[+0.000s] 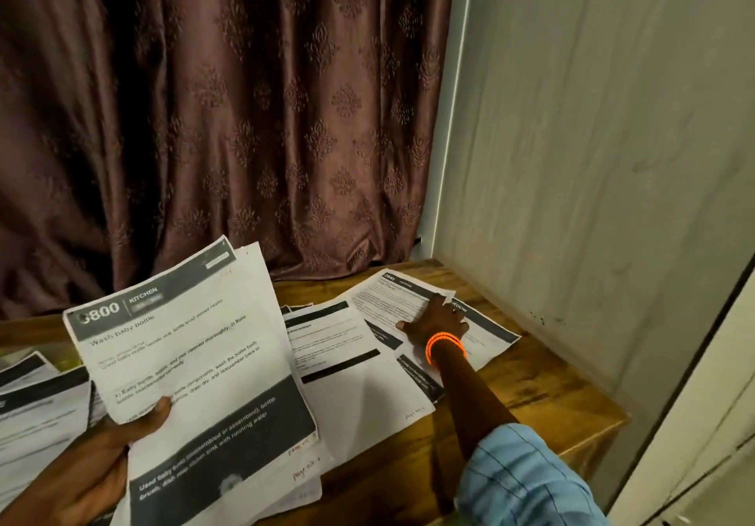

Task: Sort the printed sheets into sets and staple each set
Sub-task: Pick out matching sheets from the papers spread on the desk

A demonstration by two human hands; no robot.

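Brown patterned curtain [228, 117] took up most of the back, hanging right down behind the wooden table [531, 386], and a pale wall [592, 137] boxed in the right side, so the far right corner was pretty closed off. The table's right edge and near right corner were bare wood, which was about the only free room on it. Everything else was paper.

Loose printed sheets [347, 362] lay spread over the middle of the table, overlapping each other at odd angles, and more sheets [36, 407] sat at the left edge, partly cut off by the frame. All of them were white with dark header bands, and a few had small red handwriting in the bottom corner.

The left hand [94, 464] held a fanned stack of sheets [196, 362] up off the table at the near left, thumb clamped over the front page and fingers behind. That top page read "800 KITCHEN" and "Wash baby bottle", with a big dark block along the bottom.

The right hand [433, 319] reached out to the far right corner and lay flat on a tilted sheet [400, 297] there, fingers spread and pressing on it, not curled round anything. Orange bangles [445, 346] sat on that wrist, and a light blue checked sleeve [527, 480] covered the upper arm.
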